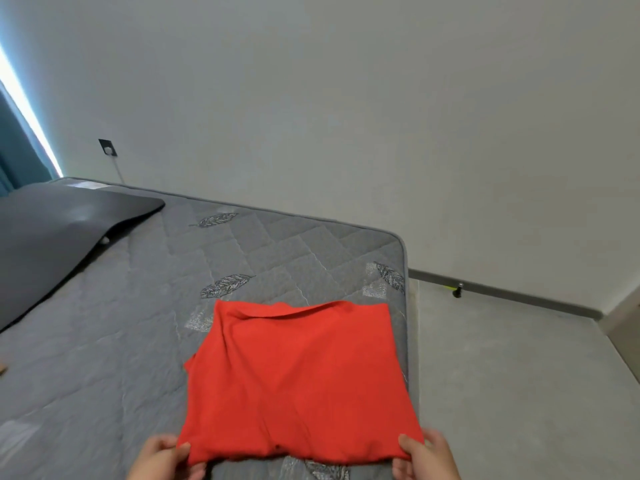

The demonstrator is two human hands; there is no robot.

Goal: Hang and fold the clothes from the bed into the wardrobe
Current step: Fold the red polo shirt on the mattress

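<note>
Grey mattress; left hand, right hand grip pinching red garment near corners.

1. One red garment.
2. Two hands: left hand, right hand.
3. One bed.
4. One black mat.
5. One socket.
6. One curtain.
7. Four leaf prints in view.
8. One doorstop.
</note>
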